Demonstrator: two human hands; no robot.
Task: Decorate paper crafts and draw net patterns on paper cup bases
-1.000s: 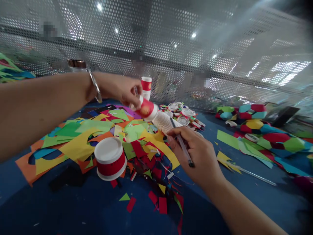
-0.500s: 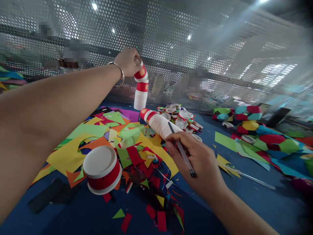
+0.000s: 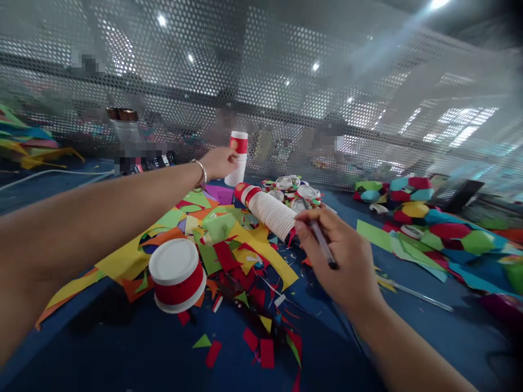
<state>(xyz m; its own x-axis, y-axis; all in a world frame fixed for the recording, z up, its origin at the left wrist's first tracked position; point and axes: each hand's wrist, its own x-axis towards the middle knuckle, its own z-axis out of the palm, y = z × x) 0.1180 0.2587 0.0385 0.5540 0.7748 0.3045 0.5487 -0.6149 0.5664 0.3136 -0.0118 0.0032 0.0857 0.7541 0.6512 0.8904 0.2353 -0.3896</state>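
My left hand [image 3: 223,162] reaches out with its fingers curled against an upright stack of paper cups [image 3: 240,142], red with a gold mark near the top and white rims below. Some of its fingertips are hidden. A clear-barrelled pen with a dark end [image 3: 321,243] rests in my closed right hand [image 3: 345,261]. Just beyond the right fingers, a second stack of red and white paper cups [image 3: 272,212] lies on its side. Nearer to me stands a drum-shaped paper piece [image 3: 178,288] with a white top and a red band.
Coloured paper scraps [image 3: 218,226] cover the middle of the blue table [image 3: 134,348]. Round white-rimmed pieces [image 3: 300,204] are heaped behind the lying stack. Colourful paper shapes [image 3: 453,234] and a clear stick [image 3: 425,296] lie right. A bottle [image 3: 125,128] stands before the perforated screen [image 3: 281,92].
My left hand has come down from the tilted cup atop the upright stack to the stack's side; the stack now looks straight and shorter. My right hand has shifted slightly right with the pen.
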